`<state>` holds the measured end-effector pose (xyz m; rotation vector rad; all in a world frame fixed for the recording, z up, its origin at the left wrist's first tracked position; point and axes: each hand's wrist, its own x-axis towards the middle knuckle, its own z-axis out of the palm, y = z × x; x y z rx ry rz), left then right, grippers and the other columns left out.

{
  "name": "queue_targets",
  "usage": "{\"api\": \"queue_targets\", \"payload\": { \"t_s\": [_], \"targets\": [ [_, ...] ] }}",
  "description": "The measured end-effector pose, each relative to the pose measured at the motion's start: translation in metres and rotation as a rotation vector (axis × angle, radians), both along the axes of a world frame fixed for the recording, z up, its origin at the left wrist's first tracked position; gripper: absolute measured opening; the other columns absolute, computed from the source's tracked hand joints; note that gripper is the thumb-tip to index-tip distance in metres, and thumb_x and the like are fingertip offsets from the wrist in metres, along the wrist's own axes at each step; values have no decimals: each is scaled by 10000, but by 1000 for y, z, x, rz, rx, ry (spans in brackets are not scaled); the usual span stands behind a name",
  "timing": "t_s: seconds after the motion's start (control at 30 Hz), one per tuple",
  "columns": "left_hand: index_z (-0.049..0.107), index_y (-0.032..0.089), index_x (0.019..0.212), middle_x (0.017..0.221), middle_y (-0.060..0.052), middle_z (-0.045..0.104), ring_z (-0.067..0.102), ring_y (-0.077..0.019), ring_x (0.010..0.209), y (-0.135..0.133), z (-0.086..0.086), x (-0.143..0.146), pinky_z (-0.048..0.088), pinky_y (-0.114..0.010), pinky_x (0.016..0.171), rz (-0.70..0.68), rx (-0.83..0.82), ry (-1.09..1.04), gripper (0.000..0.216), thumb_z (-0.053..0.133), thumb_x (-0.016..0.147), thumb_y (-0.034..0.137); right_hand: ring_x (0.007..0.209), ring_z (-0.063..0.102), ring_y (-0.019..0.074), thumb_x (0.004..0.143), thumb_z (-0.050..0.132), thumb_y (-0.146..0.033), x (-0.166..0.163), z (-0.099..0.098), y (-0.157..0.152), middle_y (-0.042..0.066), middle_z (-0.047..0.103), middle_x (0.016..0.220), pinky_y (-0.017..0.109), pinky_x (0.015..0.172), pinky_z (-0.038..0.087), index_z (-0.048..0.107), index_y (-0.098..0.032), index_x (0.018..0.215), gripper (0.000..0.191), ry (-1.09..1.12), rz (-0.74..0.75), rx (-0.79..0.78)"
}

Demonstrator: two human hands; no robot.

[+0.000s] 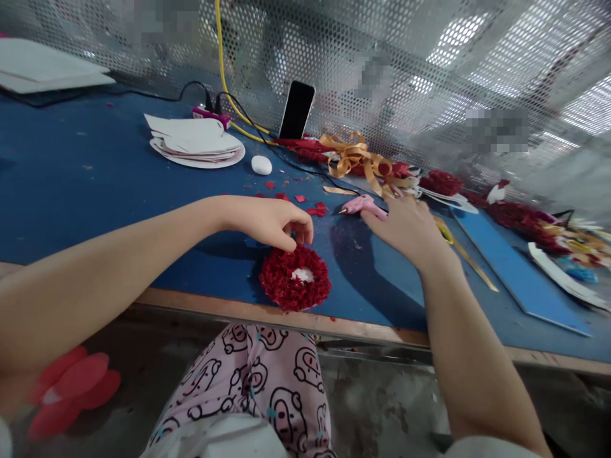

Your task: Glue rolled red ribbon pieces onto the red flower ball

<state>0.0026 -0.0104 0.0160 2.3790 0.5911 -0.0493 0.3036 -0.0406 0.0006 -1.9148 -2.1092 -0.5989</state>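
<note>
A round dark-red ruffled paper rosette (272,277) with a white centre lies near the front edge of the blue table. Curled over its far edge is my left hand (272,221), the thumb on the near side and the fingertips partly hidden at the rim. To the right, my right hand (410,229) reaches forward with its fingers stretched and thumb spread. Its thumb is at the handle of a pink glue gun (358,203), whose nozzle points left. Small red paper scraps (317,208) are scattered between the hands.
White paper cutouts (198,156) are stacked at back left, near a white oval object (261,165). A phone (296,111) leans against the mesh. Gold ribbon (351,152), a dark cord and a yellow cable (220,51) run behind. A blue board (520,273) lies right.
</note>
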Motion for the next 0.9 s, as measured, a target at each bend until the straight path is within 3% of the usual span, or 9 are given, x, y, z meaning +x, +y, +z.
{"api": "queue_targets", "payload": {
  "t_s": [0.07,0.17,0.3,0.4,0.5,0.6,0.73,0.83,0.9],
  "targets": [
    [644,205,1189,1193,-58,691,638,-170,934,0,2,-1,450,-244,777,-25,4,3,421,557,777,225,914,631,377,868,524,-570,11,-2,6,195,680,899,487,814,458,714,-104,996,519,-67,-108,-228],
    [657,224,1191,1121,-46,709,648,-164,861,0,6,-4,450,-239,727,-33,-5,49,414,548,792,240,855,654,359,885,481,-545,15,-2,14,193,690,843,430,745,450,712,-110,878,492,-87,-187,-369],
    [650,232,1232,1024,-55,731,641,-155,722,-1,7,-6,448,-253,681,21,-17,113,422,563,850,388,750,650,303,832,544,-436,9,2,18,156,689,775,373,656,417,690,-133,819,337,63,-242,-392],
    [666,231,1218,984,-59,740,654,-168,754,0,3,-6,452,-256,697,19,4,75,469,622,830,491,779,639,297,782,601,-405,6,3,15,172,700,873,366,650,424,674,-115,965,351,168,-202,-243],
    [703,218,1149,903,-55,742,650,-163,714,2,1,-6,454,-257,680,10,-29,87,414,634,830,472,831,620,294,760,650,-400,2,8,9,177,688,1004,386,683,445,603,-116,1164,496,241,-95,-21],
    [711,204,1122,858,-52,735,627,-146,644,3,1,-6,448,-252,630,16,-62,104,372,631,839,433,721,556,229,795,651,-428,-5,14,2,107,658,921,372,641,432,581,-174,1146,439,298,111,115],
    [708,198,1121,835,-48,731,617,-140,643,5,2,-6,442,-244,609,17,-76,101,349,636,845,399,603,458,171,831,651,-397,-20,14,-8,37,572,762,343,559,403,580,-199,1051,305,316,482,155],
    [703,190,1138,855,-52,731,618,-149,667,7,0,-6,451,-245,612,19,-100,100,362,641,843,391,715,559,214,852,642,-371,-30,8,-13,62,611,846,371,641,468,585,-211,1102,302,210,689,145],
    [699,191,1168,884,-58,734,621,-161,694,9,-2,-6,466,-253,629,8,-115,90,388,637,846,398,827,608,253,866,630,-375,-36,4,-15,83,642,927,406,720,494,586,-226,1130,307,147,746,149]
  ]
}}
